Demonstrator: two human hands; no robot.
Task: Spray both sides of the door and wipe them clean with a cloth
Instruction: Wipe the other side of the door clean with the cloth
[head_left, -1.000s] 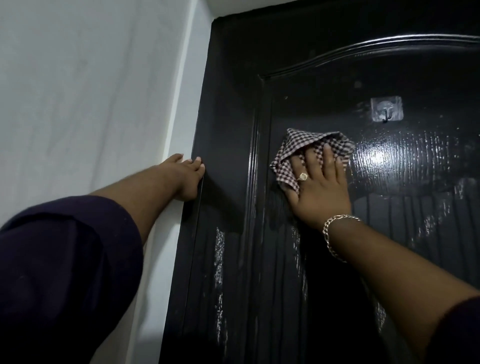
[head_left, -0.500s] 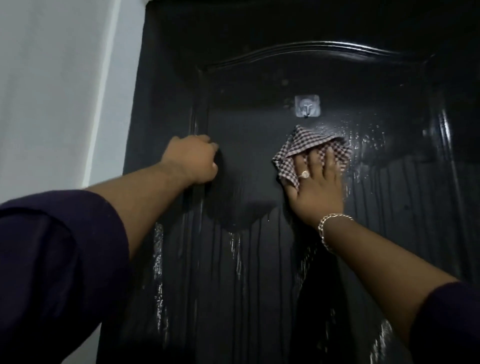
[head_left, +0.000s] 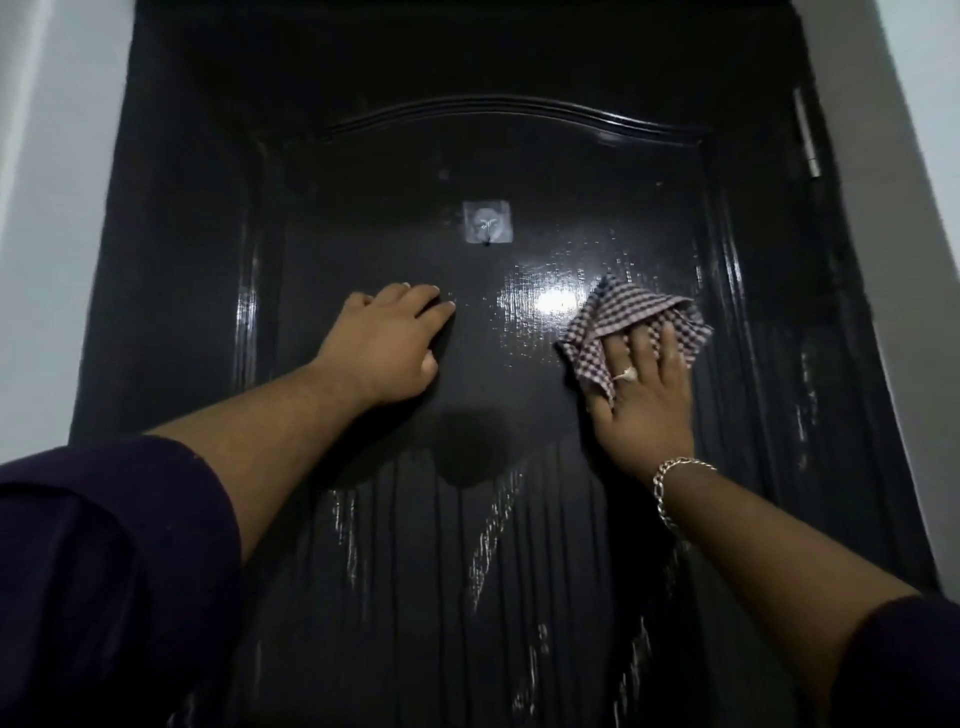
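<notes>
Right hand presses the checked cloth flat, fingers extended and close together, against the wet black door right of the adhesive hook; left hand, fingers loosely curled, braces bare on the slick panel and may slip.

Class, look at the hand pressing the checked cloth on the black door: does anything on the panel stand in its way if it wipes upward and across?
Mostly no. The right hand presses the checked cloth flat on the glossy black door. Up-left sits a small clear adhesive hook; the left hand rests on the panel further left.
</notes>
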